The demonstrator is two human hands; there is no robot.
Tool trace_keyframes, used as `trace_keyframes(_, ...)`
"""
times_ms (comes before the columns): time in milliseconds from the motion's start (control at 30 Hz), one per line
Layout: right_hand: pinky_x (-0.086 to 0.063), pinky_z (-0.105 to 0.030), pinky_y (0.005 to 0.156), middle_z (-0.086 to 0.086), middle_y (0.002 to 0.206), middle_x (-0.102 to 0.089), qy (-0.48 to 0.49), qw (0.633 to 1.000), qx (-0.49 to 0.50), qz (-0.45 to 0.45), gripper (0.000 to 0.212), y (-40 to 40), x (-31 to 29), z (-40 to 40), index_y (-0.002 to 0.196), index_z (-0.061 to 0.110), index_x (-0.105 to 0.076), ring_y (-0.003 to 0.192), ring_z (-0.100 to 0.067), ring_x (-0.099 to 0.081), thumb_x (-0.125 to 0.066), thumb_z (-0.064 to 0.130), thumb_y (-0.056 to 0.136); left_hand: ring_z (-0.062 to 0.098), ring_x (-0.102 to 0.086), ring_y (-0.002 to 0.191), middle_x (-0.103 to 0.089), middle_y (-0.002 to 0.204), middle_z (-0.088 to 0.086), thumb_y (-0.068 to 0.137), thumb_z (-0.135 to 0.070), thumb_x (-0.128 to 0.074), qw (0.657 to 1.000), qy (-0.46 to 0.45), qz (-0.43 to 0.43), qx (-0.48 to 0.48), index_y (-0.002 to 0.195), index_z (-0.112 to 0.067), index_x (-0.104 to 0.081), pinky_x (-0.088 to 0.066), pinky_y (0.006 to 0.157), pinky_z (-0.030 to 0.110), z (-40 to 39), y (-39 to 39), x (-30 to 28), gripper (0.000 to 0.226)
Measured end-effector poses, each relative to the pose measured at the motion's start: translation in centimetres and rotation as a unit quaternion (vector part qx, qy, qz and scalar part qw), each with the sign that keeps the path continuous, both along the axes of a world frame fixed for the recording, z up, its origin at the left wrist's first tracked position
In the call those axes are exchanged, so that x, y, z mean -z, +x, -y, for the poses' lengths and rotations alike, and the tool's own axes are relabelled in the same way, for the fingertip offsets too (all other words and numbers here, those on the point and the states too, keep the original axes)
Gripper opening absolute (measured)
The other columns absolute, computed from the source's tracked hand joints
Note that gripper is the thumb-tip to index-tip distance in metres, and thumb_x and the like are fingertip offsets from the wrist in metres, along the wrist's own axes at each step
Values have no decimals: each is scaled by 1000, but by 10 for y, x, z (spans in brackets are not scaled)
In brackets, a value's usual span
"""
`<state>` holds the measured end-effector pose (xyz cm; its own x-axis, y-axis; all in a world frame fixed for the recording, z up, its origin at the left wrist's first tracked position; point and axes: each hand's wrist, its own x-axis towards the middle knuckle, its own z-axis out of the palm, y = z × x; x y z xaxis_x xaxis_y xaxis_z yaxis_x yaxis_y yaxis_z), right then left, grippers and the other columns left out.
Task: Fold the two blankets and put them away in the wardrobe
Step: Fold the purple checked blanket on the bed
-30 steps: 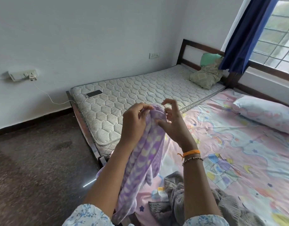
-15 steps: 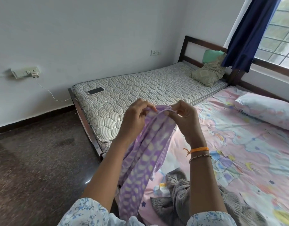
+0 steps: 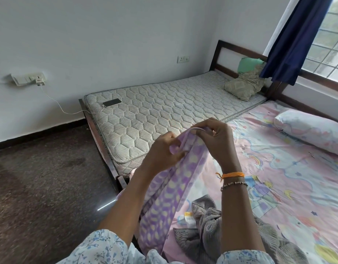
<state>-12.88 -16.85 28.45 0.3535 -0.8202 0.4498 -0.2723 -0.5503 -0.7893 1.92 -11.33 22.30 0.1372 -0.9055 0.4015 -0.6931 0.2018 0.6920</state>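
Head view: the purple blanket (image 3: 164, 202) is held up at its top edge, pinched by the left hand (image 3: 160, 151) and gripped by the curled fingers of the right hand (image 3: 219, 141) — the rest hangs down between the forearms. A grey blanket (image 3: 208, 225) is seen crumpled on the near bed (image 3: 297, 187), just right of it. Farther left, a phone (image 3: 112, 102) is laid on the bare mattress (image 3: 164, 111).
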Motion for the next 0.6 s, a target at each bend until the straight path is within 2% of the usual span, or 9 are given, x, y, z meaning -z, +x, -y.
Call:
trace_keyframes(133,-43,-19,69,-7,77,-68,-1,1000,14,17,3,-6,-1,3,77,9,-73,73,-9,-58,-73,10,73,30,-59,69,-60,77,12,70,-31,-62,999,18,12,-25,69,-4,-67,-47,62,38,-1,8,15,28)
trace_keyframes(233,-43,-26,70,-3,75,-67,-4,1000,20,9,5,-8,-2,4,77,12,-73,72,-13,-57,-70,10,75,18,-56,68,-62,75,9,73,-30,-58,1000,6,-3,-29,73,-2,-67,-43,64,37,-1,15,17,29)
trace_keyframes(333,-48,-30,75,0,80,-70,25,998,64,8,18,-9,4,10,78,18,-73,79,-18,-62,-62,4,78,3,-44,66,-54,72,-4,77,-31,-50,999,-9,-36,-35,79,-4,-63,-42,64,32,-5,22,14,30)
trace_keyframes(433,-50,-35,77,3,84,-71,95,987,119,56,30,-10,15,18,72,29,-69,82,-22,-64,-55,3,79,6,-52,73,-59,78,-7,83,-31,-52,996,3,-79,-35,87,-7,-63,-45,67,24,-10,25,6,27)
trace_keyframes(467,-49,-34,75,3,84,-69,115,981,132,80,32,-9,17,19,70,29,-67,79,-20,-63,-53,3,80,7,-55,77,-62,82,-4,86,-26,-54,996,-10,-84,-32,88,-7,-63,-45,68,19,-11,26,3,22)
trace_keyframes(533,-44,-22,71,3,82,-63,147,967,146,147,35,-5,16,19,71,27,-62,74,-9,-56,-47,-1,85,6,-56,80,-66,88,6,87,-7,-55,997,-55,-47,-36,88,-3,-64,-42,70,9,-10,24,-4,10)
trace_keyframes(600,-40,-14,70,4,81,-56,168,948,141,231,38,-1,12,17,72,22,-56,74,-3,-50,-38,-8,88,11,-57,83,-66,88,11,83,7,-52,994,-103,4,-40,88,-1,-64,-44,75,14,-8,20,-11,15)
